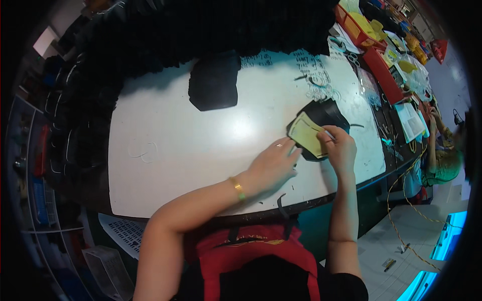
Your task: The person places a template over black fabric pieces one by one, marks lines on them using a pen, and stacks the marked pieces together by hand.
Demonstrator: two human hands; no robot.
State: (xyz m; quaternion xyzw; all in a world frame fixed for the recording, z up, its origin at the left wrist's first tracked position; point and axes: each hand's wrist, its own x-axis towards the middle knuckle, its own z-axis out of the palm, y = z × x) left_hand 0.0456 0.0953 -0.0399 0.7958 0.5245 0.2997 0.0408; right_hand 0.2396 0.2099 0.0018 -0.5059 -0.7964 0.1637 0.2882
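A yellow card template with dark slots lies slanted over a stack of black leather-like pieces at the table's right side. At the template's right edge is my right hand, closed round a slim silvery pen; its fingertips touch the card. My left hand reaches in from the left, its fingers apart and bent a little. Its fingertips are by the lower left edge of the black stack; whether they press on it I cannot tell. Farther left on the table lies another black piece.
Heaped black material covers the table's far edge. Red bins, scissors and papers crowd the right side. Small black scraps lie near the front edge. A coworker sits at the far right. Shelves stand at the left.
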